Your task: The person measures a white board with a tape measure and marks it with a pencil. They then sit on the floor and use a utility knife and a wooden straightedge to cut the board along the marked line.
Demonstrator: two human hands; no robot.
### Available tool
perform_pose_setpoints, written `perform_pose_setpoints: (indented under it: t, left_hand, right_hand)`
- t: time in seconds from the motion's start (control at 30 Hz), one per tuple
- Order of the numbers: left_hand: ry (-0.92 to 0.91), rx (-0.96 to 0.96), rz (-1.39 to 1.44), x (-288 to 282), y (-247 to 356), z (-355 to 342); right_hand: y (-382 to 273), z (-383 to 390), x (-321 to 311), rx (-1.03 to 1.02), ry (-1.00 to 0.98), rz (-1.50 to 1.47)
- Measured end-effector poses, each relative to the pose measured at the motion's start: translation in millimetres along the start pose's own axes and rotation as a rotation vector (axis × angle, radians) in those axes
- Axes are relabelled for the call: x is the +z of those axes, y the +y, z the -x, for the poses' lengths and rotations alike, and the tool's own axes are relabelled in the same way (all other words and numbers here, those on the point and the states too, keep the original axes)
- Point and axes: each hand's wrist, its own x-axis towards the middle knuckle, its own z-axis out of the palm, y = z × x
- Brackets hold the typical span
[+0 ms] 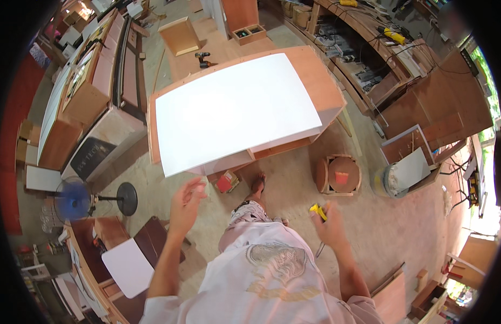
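Note:
My left hand (189,200) is raised just short of the near left corner of a large white panel (234,108). Its fingers are loosely bent and apart, with nothing seen in them. Out to the right, my right hand (329,224) is closed around a yellow tape measure (317,210); a thin dark strap hangs below the fist. The white panel lies on a wooden cabinet body (310,67), whose bare wood shows at the right end and along the far edge. Neither hand touches the panel.
A round wooden stool (345,173) stands right of the cabinet, with a bucket (388,181) beyond. Underneath the near side sits a small red-topped box (227,182). A standing fan (78,200) is at left. A cordless drill (203,58) lies behind the cabinet.

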Motion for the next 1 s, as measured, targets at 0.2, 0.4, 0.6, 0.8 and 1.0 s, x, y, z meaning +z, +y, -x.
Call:
perform_pose_setpoints:
  t: [0.2,0.4,0.6,0.8,1.0]
  left_hand:
    - [0.215,-0.623,0.862,26.6,-183.7,-68.2]
    - [0.073,-0.777,1.443,96.3,-193.0,-201.9]
    - [-0.127,-0.651,1.488,123.2,-179.1,-220.5]
    - [-0.131,-0.547,0.897,27.6,-113.8,-206.1]
    - [-0.484,-0.351,0.397,127.2,55.3,-191.4]
  right_hand:
    - [-4.9,-197.1,4.2,-0.039,0.319,0.089]
    - [21.7,-448.5,28.5,0.121,0.452,0.012]
    - [82.4,-527.7,34.7,0.361,0.396,0.301]
    - [-5.8,-455.7,61.4,0.538,0.254,0.046]
    - [34.9,-371.2,72.0,0.352,0.076,-0.432]
